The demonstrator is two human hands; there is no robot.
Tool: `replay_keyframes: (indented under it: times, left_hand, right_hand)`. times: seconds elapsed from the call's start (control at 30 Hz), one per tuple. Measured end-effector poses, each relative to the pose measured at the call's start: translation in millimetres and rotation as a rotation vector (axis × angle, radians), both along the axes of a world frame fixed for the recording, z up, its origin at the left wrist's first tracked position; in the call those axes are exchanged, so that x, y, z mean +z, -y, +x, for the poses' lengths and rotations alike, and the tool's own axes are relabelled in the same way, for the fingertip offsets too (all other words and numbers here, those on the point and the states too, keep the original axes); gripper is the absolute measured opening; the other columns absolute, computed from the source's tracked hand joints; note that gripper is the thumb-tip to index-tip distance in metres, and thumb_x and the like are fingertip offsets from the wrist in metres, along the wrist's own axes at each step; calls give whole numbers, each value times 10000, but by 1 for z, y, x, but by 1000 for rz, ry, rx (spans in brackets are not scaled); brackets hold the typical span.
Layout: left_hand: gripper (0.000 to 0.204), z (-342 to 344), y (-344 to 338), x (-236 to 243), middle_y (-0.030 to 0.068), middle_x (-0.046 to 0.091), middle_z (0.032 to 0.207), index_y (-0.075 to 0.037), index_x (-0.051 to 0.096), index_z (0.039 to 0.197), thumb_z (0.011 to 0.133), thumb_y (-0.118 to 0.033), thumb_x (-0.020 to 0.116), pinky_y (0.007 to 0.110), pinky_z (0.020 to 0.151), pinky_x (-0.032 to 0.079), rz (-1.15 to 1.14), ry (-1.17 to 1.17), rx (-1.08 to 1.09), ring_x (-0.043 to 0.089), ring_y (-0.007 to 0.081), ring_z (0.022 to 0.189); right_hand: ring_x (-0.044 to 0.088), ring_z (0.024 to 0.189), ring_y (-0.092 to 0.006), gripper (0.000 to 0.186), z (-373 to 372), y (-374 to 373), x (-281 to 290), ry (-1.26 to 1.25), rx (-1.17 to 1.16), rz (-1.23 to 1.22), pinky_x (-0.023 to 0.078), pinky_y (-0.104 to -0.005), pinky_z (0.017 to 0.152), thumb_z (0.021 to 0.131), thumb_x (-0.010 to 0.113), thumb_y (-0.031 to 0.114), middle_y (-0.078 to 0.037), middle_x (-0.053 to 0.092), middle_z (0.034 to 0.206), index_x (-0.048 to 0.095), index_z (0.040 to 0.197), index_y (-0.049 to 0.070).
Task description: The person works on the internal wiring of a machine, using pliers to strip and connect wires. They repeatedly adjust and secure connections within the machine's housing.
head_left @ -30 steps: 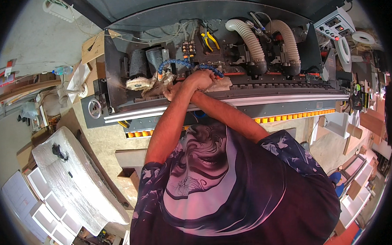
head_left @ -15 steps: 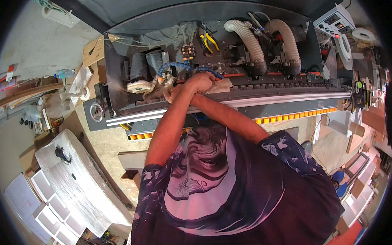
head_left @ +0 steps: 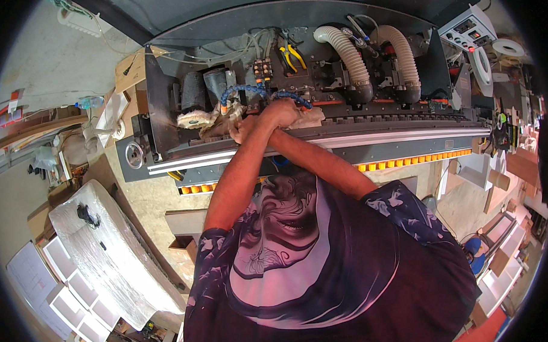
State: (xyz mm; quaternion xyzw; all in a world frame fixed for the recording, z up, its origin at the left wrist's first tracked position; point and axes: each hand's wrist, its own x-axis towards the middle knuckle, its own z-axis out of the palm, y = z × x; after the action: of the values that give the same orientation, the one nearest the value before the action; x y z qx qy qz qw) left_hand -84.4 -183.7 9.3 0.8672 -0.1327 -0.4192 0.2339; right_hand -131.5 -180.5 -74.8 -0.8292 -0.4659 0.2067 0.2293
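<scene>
tan cloth (head_left: 311,118) lies at the front of the open, dark machine (head_left: 159,84) in the head view, showing just beyond the crossed hands. the left hand (head_left: 282,113) reaches over to the right with its fingers bent, and the right hand (head_left: 243,130) sits lower and farther left, partly hidden by the left wrist; whether either one grips the cloth, and how far open each is, i cannot tell. the crossing itself looks like the first hazard: one arm could block the other if both had to pull back quickly. the blue jointed hoses (head_left: 244,87) curve close around the left hand, so a knuckle could knock a nozzle out of aim. a loose cloth edge could catch in the dark toothed track (head_left: 399,119) beside it if that ran, and the fuzzy wheel (head_left: 198,118) to the left could snag fabric likewise. a red light shows on the control box (head_left: 465,34), which might mean live power, though i cannot confirm it. the yellow-handled pliers (head_left: 293,57), left inside the housing, could slide into the parts if jolted.
</scene>
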Motion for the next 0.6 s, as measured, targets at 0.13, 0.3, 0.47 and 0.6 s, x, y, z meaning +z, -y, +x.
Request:
replay_keyframes:
  times: [0.13,0.3,0.47,0.6]
  left_hand:
    - [294,-10,-10,-12,196,710,1222,-62,761,1101,864,-127,601,430,926,531,-31,-28,114,680,349,1107]
    - [361,1,-13,-20,152,729,1220,-49,762,1123,841,-63,538,404,947,529,-186,-47,76,686,331,1109]
    - [437,-5,-23,-41,149,727,1238,-73,741,1203,822,-56,527,387,945,526,-300,-101,202,690,301,1120]
    - [376,0,-18,-46,164,718,1241,-107,742,1191,836,-146,623,411,927,528,-266,-92,158,680,327,1136]
  right_hand:
    - [680,749,-241,342,-12,-8,44,74,36,-165,548,-430,653,939,546,275,-87,697,853,629,1138,10]
    - [678,709,-344,370,-3,-3,-28,280,136,-14,538,-479,615,979,507,301,-174,670,884,617,1162,0]
    - [677,738,-340,380,-3,-15,-48,22,236,58,534,-476,601,972,509,286,-175,638,917,557,1232,12]
    - [676,744,-346,372,0,-10,-48,7,224,3,535,-478,610,972,511,288,-177,639,913,562,1210,7]
